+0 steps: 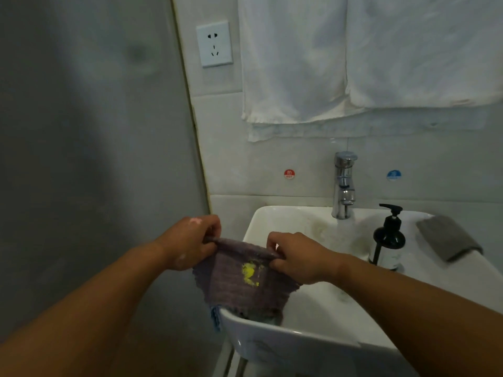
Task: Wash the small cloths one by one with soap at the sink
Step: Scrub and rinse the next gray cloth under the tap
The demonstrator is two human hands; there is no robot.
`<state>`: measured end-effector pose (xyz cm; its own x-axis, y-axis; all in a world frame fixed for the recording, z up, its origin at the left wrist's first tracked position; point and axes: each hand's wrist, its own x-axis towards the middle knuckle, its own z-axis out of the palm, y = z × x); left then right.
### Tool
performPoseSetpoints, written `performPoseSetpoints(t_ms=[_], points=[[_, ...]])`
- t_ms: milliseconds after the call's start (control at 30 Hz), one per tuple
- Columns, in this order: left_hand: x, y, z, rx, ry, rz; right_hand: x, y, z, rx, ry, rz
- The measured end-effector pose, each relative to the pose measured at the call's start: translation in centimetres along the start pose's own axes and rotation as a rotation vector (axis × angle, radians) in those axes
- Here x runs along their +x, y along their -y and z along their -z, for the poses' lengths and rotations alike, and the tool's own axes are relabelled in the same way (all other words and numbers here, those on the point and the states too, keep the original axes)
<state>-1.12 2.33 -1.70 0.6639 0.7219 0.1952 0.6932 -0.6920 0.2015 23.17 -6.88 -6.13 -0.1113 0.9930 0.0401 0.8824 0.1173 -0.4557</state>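
My left hand (187, 244) and right hand (295, 261) each pinch a top corner of the cloth (239, 287). It hangs flat over the sink (272, 338) edge. The tap (344, 186) is ahead, closer to my right hand.

You are in a bathroom: white sink (272, 338) with chrome tap (344, 183), red hot sticker (289, 174) and blue sticker (393, 174) on the tiled wall (245, 159), white towels (353, 55) hanging above, pump soap bottle (389, 240).
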Motion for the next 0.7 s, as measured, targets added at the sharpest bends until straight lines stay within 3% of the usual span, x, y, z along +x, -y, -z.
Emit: performPoseSetpoints(t_ms=[300, 600, 700], points=[[1.8, -7.6, 1.8, -0.126, 0.125, -0.067, -7.1, -3.3, 7.0, 0.145, 0.02, -0.102], [5.6, -12.9, -7.2, -0.36, 0.402, -0.076, -12.9, -11.5, 8.4, 0.345, 0.232, -0.402], [7.2, -13.0, -11.2, -0.306, 0.458, -0.065, -12.0, -14.2, 6.2, 0.199, 0.202, -0.458]])
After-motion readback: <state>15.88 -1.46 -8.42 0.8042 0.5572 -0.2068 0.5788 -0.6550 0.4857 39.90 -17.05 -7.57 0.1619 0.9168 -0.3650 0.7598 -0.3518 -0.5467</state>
